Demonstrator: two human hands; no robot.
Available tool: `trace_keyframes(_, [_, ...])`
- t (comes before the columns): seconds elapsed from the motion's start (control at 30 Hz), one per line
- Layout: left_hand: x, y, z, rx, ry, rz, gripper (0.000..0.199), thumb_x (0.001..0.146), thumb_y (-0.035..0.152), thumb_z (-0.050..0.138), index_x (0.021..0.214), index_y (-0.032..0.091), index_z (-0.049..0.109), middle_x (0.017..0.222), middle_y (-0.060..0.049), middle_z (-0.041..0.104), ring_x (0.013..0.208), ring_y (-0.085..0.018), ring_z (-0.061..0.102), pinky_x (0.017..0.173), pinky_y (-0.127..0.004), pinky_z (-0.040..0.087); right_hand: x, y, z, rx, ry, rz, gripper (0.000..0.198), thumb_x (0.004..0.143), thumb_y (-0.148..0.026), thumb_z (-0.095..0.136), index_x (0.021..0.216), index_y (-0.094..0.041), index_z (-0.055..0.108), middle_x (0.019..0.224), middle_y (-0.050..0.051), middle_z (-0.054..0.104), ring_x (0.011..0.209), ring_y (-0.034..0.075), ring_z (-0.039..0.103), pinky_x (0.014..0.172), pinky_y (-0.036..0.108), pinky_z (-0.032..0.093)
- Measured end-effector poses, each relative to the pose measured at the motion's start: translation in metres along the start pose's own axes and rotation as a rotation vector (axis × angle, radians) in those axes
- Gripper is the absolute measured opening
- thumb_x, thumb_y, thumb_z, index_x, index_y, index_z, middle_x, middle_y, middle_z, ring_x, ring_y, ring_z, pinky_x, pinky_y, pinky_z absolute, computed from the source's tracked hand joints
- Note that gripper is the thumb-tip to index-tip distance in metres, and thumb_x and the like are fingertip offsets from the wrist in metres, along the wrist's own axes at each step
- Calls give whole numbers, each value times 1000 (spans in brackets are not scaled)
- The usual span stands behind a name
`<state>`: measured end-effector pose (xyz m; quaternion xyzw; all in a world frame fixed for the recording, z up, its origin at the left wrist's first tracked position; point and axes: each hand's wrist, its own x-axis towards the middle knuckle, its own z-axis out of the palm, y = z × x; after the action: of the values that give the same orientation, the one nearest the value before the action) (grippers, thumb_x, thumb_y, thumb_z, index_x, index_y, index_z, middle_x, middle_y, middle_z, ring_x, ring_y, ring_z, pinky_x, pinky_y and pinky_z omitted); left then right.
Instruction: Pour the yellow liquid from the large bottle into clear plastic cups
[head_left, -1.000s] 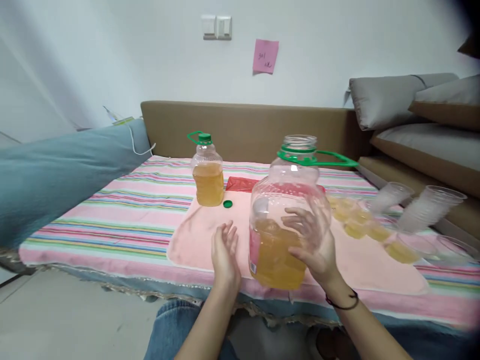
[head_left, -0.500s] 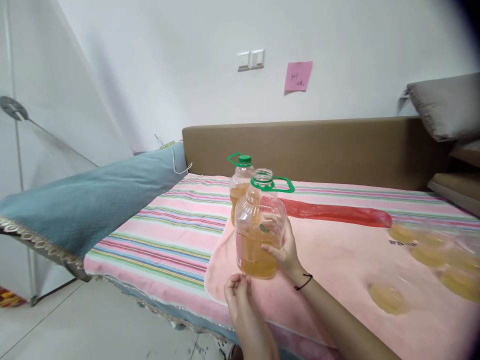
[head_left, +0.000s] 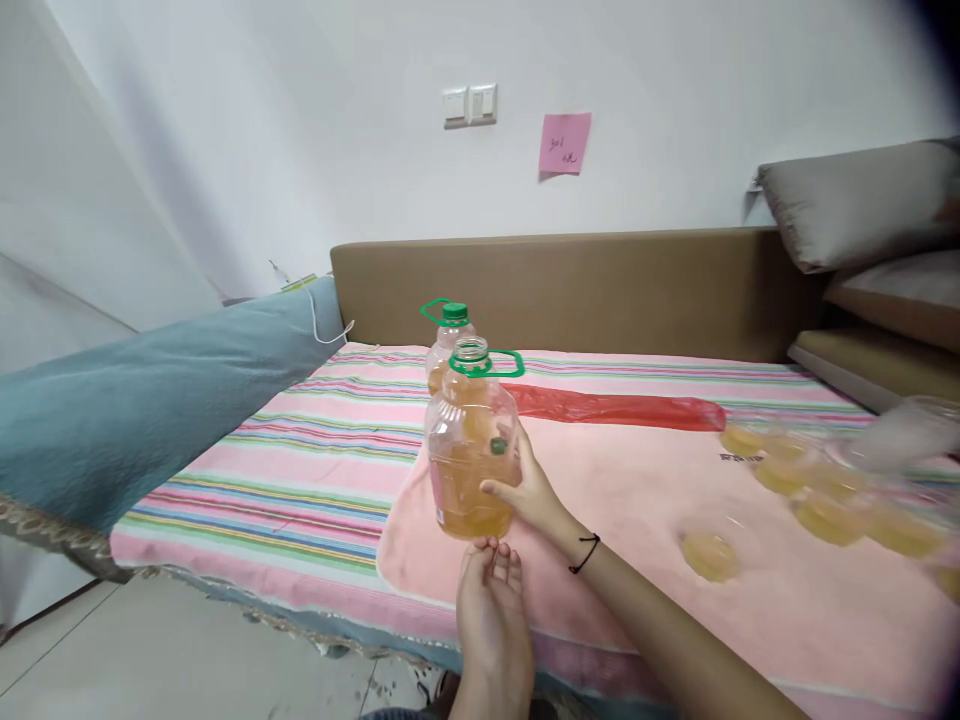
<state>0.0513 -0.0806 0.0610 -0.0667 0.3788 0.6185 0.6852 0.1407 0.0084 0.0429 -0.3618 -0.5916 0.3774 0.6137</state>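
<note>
The uncapped bottle [head_left: 469, 450] is being held upright over the left part of the pink mat [head_left: 607, 500], amber liquid [head_left: 469, 505] filling its lower half; whether its base is being supported by the mat cannot be told. Its right side is being gripped by the right hand [head_left: 529, 485], thumb laid across the front, fingers passing behind. The left hand [head_left: 495, 595] is being held palm up, fingers loosely curled, at the base (contact at the fingertips is not being shown clearly). A capped bottle [head_left: 448, 345] is being partly hidden directly behind. A green cap [head_left: 498, 446] is being seen through the clear wall. A red plastic strip [head_left: 615, 408] is lying along the mat's far edge. A single cup [head_left: 709, 555] is standing apart on the mat; farther right, clustered cups [head_left: 829, 518] are being blurred. A dark band [head_left: 586, 552] is being worn on the right wrist
</note>
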Motion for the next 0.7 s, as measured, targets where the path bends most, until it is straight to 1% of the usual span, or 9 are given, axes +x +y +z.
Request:
trace_keyframes(0.07, [-2,-10,2,79,-53,-41,25,88,0,45,72,17,53,68,2,57,57,-4,58,63,-14,51,-11,-12,-16,-57,24,56,102,67,-61,79,150,-28,29,159,12,30,148,30,26,120,52,25])
trace_keyframes(0.13, [-4,-20,5,148,-93,-106,23,86,-1,48,73,16,55,68,1,58,56,-5,58,62,-16,51,-25,-28,-44,-121,68,62,86,76,-61,71,147,-28,35,160,11,30,148,27,27,119,51,26])
trace_keyframes(0.23, [-6,-36,9,265,-127,-203,19,86,1,51,74,15,55,66,1,60,54,-7,59,58,-18,51,-48,-57,-106,-226,208,30,63,85,-56,63,139,-29,48,155,10,42,143,24,38,117,49,31])
trace_keyframes(0.33, [-7,-55,10,383,-141,-274,19,86,3,51,72,14,54,62,1,59,51,-7,59,55,-18,49,-76,-78,-180,-356,432,72,54,82,-55,66,127,-27,59,143,10,56,134,25,50,114,48,35])
trace_keyframes(0.4, [-8,-70,10,453,-164,-295,18,86,3,51,72,15,54,61,1,59,50,-7,58,55,-19,48,-98,-81,-223,-392,518,107,53,78,-56,69,119,-23,65,134,13,63,128,27,55,113,51,36])
trace_keyframes(0.47, [-10,-84,12,511,-217,-290,15,85,4,53,75,15,56,65,1,62,53,-9,60,58,-21,49,-119,-77,-254,-407,559,150,51,74,-56,71,109,-20,69,125,14,68,121,30,60,110,55,38])
trace_keyframes(0.57, [-15,-101,18,573,-350,-257,8,80,8,62,85,15,61,83,-4,71,67,-13,66,69,-25,51,-141,-63,-273,-395,507,237,42,65,-46,78,97,-19,73,110,14,75,104,32,69,99,56,48])
trace_keyframes(0.63, [-17,-110,23,664,-471,-181,16,76,13,71,90,16,64,99,-9,73,83,-18,68,79,-29,50,-149,-54,-270,-362,426,292,39,61,-37,81,95,-19,74,103,12,77,93,30,73,88,51,56])
trace_keyframes(0.7, [-17,-119,28,775,-582,-69,26,72,18,76,95,17,63,112,-12,71,104,-23,65,92,-33,46,-152,-49,-262,-331,362,327,40,62,-30,80,100,-20,73,103,10,78,89,27,74,79,44,59])
